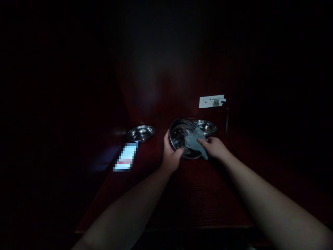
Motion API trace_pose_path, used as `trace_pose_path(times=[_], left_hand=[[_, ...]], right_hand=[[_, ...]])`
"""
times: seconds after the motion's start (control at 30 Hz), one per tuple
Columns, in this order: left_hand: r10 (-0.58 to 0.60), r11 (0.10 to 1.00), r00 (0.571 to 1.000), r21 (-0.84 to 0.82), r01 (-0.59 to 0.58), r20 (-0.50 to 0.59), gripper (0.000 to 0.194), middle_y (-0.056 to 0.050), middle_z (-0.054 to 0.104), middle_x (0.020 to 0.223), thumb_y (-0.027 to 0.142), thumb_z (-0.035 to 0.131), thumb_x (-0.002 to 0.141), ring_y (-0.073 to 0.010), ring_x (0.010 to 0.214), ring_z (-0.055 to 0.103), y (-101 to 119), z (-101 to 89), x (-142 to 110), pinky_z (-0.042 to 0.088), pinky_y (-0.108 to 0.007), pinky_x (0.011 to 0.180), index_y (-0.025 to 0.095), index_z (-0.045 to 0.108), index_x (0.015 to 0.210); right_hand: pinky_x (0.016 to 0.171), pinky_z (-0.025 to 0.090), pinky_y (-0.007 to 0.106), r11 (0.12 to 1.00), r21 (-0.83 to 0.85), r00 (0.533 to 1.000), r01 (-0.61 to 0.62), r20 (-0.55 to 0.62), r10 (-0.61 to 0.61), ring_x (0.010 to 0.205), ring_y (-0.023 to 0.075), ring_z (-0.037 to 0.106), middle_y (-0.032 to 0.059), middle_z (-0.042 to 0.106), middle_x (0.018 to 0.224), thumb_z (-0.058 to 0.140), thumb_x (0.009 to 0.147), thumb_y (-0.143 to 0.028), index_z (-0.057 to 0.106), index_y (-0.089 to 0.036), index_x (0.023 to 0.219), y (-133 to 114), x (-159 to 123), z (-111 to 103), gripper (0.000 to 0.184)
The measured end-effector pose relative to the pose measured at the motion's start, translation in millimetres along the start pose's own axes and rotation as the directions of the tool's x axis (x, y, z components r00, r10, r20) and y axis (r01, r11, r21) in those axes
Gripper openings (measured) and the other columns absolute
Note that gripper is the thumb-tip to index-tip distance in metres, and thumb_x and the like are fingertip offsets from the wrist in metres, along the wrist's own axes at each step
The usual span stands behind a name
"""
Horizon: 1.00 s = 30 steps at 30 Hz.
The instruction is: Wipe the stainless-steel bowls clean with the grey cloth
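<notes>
A shiny metal bowl [178, 133] is tilted toward me over the table, its inside facing my view. My left hand [172, 154] grips its left rim, thumb inside and fingers behind the wall. A grey-green cloth [195, 140] lies against the right part of the bowl's inside and hangs over the rim. My right hand [213, 146] pinches this cloth at its right side; some of the fingers are hidden. Behind the bowl, to the right, a shallow metal dish [208, 127] stands partly covered by it. Another metal dish [141, 133] sits to the left, apart from both hands.
A lit, pixelated screen [126, 158] lies on the dark red table [197, 194] near its left edge. On the back wall is a white socket plate [212, 101] with a plug in it, and a dark cable [227, 121] runs down. The surroundings are very dark.
</notes>
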<state>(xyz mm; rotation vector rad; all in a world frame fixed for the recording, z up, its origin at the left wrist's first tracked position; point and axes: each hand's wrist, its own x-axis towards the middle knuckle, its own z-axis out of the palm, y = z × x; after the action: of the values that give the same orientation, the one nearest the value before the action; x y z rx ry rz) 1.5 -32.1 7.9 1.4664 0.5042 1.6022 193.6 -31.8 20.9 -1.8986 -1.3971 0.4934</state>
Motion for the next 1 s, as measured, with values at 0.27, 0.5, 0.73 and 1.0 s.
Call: trace_pose_path(times=[0.27, 0.5, 0.73, 1.0], left_hand=[[0.019, 1.0, 0.999, -0.024, -0.018, 0.04, 0.08, -0.012, 0.043, 0.14, 0.018, 0.067, 0.067, -0.0273, 0.129, 0.041, 0, -0.9, 1, 0.028, -0.044, 0.11, 0.022, 0.03, 0.138], [0.004, 1.0, 0.998, -0.026, -0.003, 0.061, 0.077, -0.009, 0.044, 0.14, 0.02, 0.067, 0.068, -0.0265, 0.131, 0.039, 6, 1.5, 1, 0.026, -0.043, 0.111, 0.025, 0.033, 0.137], [-0.017, 0.999, 0.997, -0.035, 0.02, 0.077, 0.074, -0.01, 0.043, 0.141, 0.02, 0.065, 0.069, -0.0268, 0.131, 0.04, 3, -2.6, 4, 0.026, -0.043, 0.111, 0.024, 0.034, 0.137], [-0.102, 0.994, 0.995, -0.031, 0.103, 0.014, 0.072, -0.009, 0.042, 0.143, 0.032, 0.063, 0.079, -0.0262, 0.133, 0.038, 5, -0.7, -2, 0.025, -0.044, 0.112, 0.027, 0.028, 0.141]], right_hand=[[0.041, 0.039, 0.025, 0.995, 0.101, 0.993, -0.013, 0.121, 0.0, 0.037, 0.0143, 0.052, 0.0012, 0.058, 0.05, 0.038, 0.092, -0.042, 0.059, -0.015, 0.088, -5, -7, 5, 0.034], [0.031, 0.037, 0.024, 0.869, 0.494, 0.996, 0.003, 0.076, -0.047, 0.033, 0.0132, 0.049, -0.003, 0.052, 0.049, 0.05, 0.087, -0.037, 0.052, -0.02, 0.083, -1, -7, 13, 0.018], [0.031, 0.037, 0.024, 0.86, 0.51, 0.993, 0.015, 0.09, -0.071, 0.034, 0.0125, 0.048, -0.0036, 0.054, 0.051, 0.053, 0.085, -0.035, 0.052, -0.02, 0.085, -2, -7, 11, 0.015], [0.029, 0.034, 0.023, 0.879, 0.477, 0.998, 0.011, 0.048, -0.038, 0.035, 0.0124, 0.048, -0.0023, 0.055, 0.057, 0.053, 0.084, -0.034, 0.052, -0.021, 0.09, -3, -8, 11, 0.014]])
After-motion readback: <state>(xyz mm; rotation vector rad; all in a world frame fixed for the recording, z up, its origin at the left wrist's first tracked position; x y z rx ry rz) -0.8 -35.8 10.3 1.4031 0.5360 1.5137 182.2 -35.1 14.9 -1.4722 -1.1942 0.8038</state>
